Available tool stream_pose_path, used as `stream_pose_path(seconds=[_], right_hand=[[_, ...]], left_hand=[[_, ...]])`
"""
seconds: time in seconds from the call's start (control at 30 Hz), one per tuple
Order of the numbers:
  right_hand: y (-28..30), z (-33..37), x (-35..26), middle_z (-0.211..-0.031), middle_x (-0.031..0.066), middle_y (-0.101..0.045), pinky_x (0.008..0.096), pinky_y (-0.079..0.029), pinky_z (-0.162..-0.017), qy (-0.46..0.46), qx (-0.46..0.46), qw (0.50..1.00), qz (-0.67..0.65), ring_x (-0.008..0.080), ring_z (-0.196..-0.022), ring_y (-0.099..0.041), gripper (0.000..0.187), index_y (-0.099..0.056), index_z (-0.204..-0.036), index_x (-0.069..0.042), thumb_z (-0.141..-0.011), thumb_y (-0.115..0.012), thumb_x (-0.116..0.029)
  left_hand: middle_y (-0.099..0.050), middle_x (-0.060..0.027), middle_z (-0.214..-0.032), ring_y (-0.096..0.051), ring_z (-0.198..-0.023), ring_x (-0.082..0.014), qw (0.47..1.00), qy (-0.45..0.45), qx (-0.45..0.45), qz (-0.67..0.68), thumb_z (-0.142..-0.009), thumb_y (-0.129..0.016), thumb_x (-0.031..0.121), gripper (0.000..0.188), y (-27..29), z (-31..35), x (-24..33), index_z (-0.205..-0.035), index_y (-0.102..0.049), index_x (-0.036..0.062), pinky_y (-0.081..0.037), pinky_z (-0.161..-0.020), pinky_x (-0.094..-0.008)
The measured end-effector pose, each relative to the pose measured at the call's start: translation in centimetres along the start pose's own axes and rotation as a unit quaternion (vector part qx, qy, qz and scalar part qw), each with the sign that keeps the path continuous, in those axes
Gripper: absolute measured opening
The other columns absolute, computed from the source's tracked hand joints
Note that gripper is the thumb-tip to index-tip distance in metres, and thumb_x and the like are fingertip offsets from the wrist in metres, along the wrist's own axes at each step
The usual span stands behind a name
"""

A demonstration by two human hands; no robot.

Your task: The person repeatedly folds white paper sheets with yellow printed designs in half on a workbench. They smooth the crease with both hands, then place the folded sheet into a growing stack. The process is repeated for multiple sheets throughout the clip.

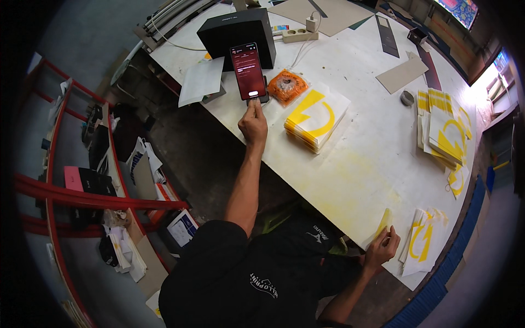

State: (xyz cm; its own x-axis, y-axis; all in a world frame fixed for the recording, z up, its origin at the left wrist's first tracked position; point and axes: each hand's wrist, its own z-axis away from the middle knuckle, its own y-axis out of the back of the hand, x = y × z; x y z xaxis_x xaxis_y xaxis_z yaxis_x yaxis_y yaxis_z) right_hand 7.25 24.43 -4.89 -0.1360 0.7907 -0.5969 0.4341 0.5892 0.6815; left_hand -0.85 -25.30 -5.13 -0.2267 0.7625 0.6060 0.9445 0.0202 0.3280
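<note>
A: Left hand (253,123)?
B: Its fingers reach the lower edge of the upright phone (248,71) on its stand, before the black box (236,31); whether they pinch it I cannot tell
A: Right hand (383,247)?
B: Fingers closed on a yellow sheet (384,222) at the bench (355,158) edge, beside yellow-printed sheets (420,242)
</note>
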Motion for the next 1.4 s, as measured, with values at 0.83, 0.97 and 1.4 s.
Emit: stream_pose_path(seconds=[0.83,0.97,1.4], right_hand=[[-0.5,0.3,1.4,-0.09,0.0116,-0.061,0.0363,-0.046,-0.065,0.017,-0.003,1.0,0.022,0.0228,-0.073,-0.056,0.022,-0.07,-0.116,0.005,-0.097,-0.066,-0.006],[-0.2,0.0,0.9,-0.088,0.0122,-0.06,0.0365,-0.046,-0.064,0.022,0.003,1.0,0.021,0.0238,-0.072,-0.056,0.021,-0.07,-0.115,0.005,-0.097,-0.066,-0.006],[0.6,-0.1,-0.4,-0.091,0.0136,-0.062,0.0398,-0.048,-0.068,-0.029,-0.029,0.999,0.027,0.0276,-0.078,-0.059,0.021,-0.07,-0.115,0.005,-0.096,-0.067,-0.004]], left_hand=[[-0.078,-0.0164,-0.094,-0.075,-0.093,-0.0331,0.963,0.039,-0.265,0.01,-0.09,-0.076,0.026,0.024,-15.8,-12.8,14.2,-0.1,-0.076,0.004,-0.057,-0.083,-0.0436],[-0.076,-0.0151,-0.097,-0.072,-0.1,-0.0351,0.968,0.038,-0.228,0.103,-0.09,-0.076,0.023,0.019,-23.2,-14.0,17.7,-0.097,-0.075,0.0049,-0.056,-0.089,-0.0439],[-0.059,-0.0224,-0.125,-0.058,-0.117,-0.0383,0.971,-0.216,-0.063,0.076,-0.075,-0.09,0.024,0.072,-10.1,-10.6,14.4,-0.131,-0.056,-0.005,-0.048,-0.102,-0.0473]])
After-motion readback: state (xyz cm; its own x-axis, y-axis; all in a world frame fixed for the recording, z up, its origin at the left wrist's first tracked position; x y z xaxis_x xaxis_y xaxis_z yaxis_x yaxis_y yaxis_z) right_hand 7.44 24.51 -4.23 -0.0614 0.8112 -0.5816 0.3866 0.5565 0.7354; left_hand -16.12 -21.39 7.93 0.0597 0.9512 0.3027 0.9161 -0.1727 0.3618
